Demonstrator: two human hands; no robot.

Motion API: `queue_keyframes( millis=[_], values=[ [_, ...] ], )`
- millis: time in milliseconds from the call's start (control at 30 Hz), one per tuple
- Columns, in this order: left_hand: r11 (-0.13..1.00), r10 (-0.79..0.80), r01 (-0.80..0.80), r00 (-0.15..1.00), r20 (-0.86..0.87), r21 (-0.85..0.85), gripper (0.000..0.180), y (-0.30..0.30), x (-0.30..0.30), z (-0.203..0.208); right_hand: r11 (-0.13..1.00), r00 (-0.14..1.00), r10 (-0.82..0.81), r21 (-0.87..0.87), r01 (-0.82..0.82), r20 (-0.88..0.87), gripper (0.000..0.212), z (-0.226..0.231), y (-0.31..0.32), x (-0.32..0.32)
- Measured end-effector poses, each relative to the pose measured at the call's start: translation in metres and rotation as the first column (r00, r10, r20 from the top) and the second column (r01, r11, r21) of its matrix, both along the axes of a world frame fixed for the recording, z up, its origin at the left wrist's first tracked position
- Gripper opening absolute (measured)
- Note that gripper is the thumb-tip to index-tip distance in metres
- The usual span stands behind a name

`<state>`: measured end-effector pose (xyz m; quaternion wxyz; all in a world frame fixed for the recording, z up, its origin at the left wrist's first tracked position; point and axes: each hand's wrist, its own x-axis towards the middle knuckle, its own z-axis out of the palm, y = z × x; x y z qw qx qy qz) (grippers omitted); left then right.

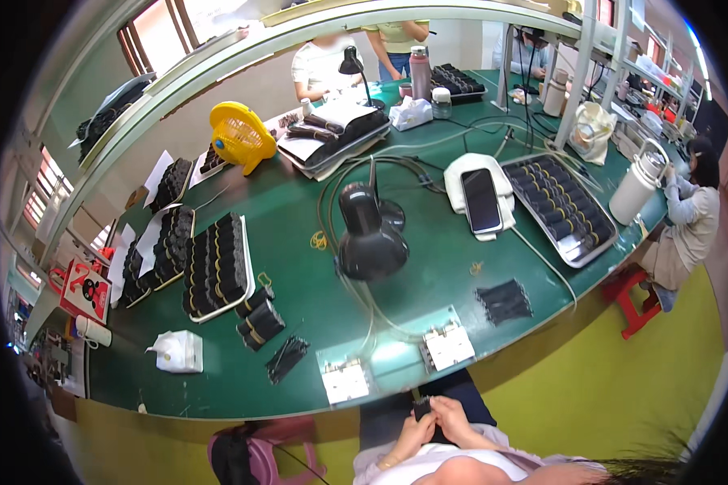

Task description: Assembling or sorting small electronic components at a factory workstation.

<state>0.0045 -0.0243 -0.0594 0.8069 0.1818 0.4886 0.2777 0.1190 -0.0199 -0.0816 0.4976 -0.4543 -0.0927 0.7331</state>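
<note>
Just beyond the table's near edge, over my lap, both hands meet at a small dark bundle of thin black strips (422,408). My left hand (412,435) is closed around its lower part. From the other side, the fingers of my right hand (448,417) pinch near its upper end. Fine detail of the bundle is too small to make out. Closest on the table are two small metal fixtures, the left one (345,382) and the right one (448,346), fed by thin tubes. Loose piles of black strips lie at left (287,360) and right (504,302).
A black desk lamp (372,242) rises mid-table. Trays of banded black bundles stand left (217,267) and right (570,214). Also about are a tissue pack (178,352), a phone (483,200) on white cloth, a yellow fan (243,137) and a white flask (639,186). Other people sit beyond.
</note>
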Motion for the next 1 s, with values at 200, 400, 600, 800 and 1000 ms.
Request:
queue_keyframes(
  millis=[200,400,600,800,1000],
  values=[
    [0.945,0.013,0.022,0.994,-0.106,0.327,0.023,0.002,0.005,0.03,0.991,0.999,-0.047,0.122,0.047,0.0,0.017,0.025,0.005,0.0],
    [0.823,0.101,0.008,0.982,-0.161,0.568,0.019,0.007,0.004,0.059,0.941,0.993,0.036,0.33,-0.07,0.108,0.02,0.069,0.014,0.001],
    [0.671,0.245,-0.065,0.96,-0.138,0.739,0.008,0.025,0.006,0.047,0.879,0.925,0.104,0.401,-0.257,0.365,0.026,0.094,0.038,-0.003],
    [0.827,0.236,-0.18,0.971,-0.038,0.532,0.008,0.026,-0.001,0.037,0.929,0.982,0.157,0.32,-0.184,0.109,0.026,0.096,0.054,-0.013],
    [0.839,0.241,-0.178,0.969,-0.058,0.515,0.014,0.009,-0.012,0.023,0.912,0.966,0.216,0.324,-0.251,0.141,0.025,0.091,0.049,-0.016]
  ],
)
